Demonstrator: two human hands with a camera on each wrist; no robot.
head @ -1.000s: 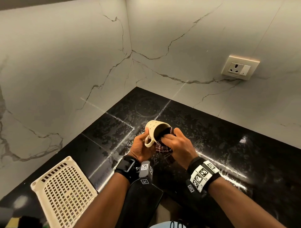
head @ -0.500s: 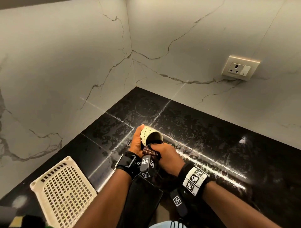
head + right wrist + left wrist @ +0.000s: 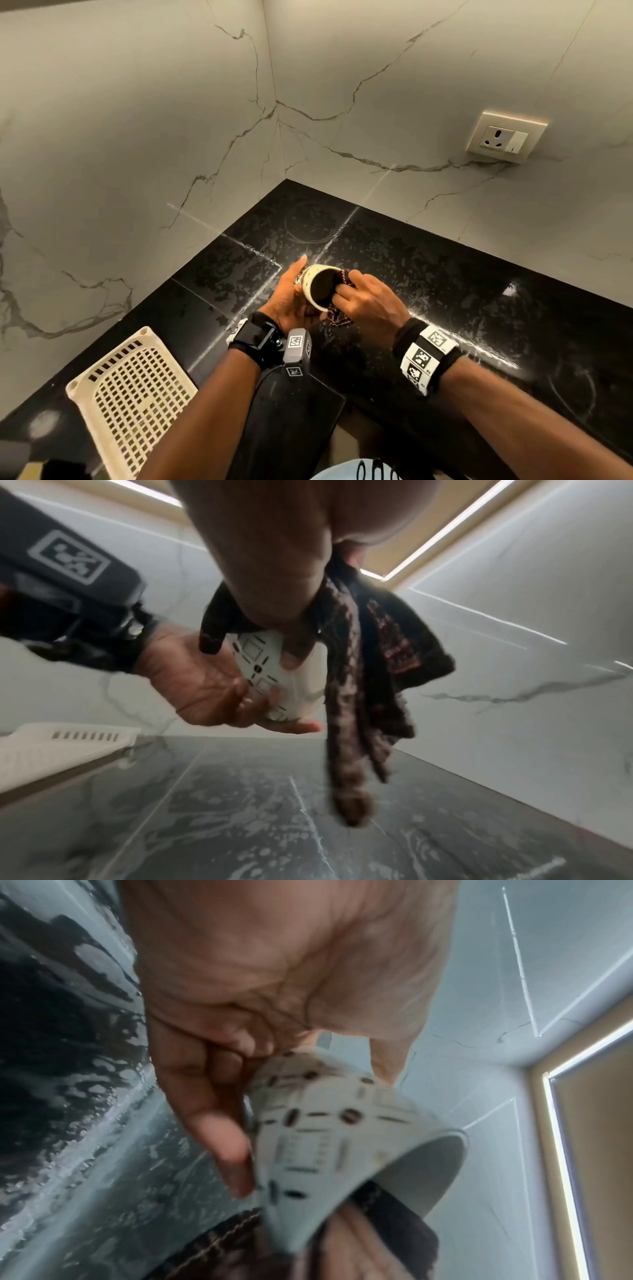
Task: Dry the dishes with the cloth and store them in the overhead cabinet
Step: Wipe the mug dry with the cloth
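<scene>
We see the left hand [image 3: 286,301] near the centre of the head view, its fingers curled around the patterned side of a cream cup [image 3: 320,286]; the cup lies tilted, its dark mouth turned toward the lower right of the frame; it is held above the black countertop [image 3: 479,294], not touching it. In the left wrist view the fingers [image 3: 219,1134] press together against the cup's printed wall, and the thumb sits on the far side. The right hand [image 3: 368,303] meets the cup from the right; its fingers pinch a dark maroon cloth [image 3: 339,318] against the rim, with part of the cloth bunched over the far edge of the mouth and part hanging below the hand. In the right wrist view the cloth [image 3: 363,696] trails down in loose folds at the centre of the frame, while the thumb [image 3: 294,647] presses on the cup's pale outer wall [image 3: 270,669]; we cannot tell how deep the other fingers reach inside.

At the lower left of the head view a cream perforated basket [image 3: 133,401] rests on the countertop; at the upper right a wall socket [image 3: 503,138] sits on the veined marble wall [image 3: 137,137]; both wrists wear black bands with square markers.
</scene>
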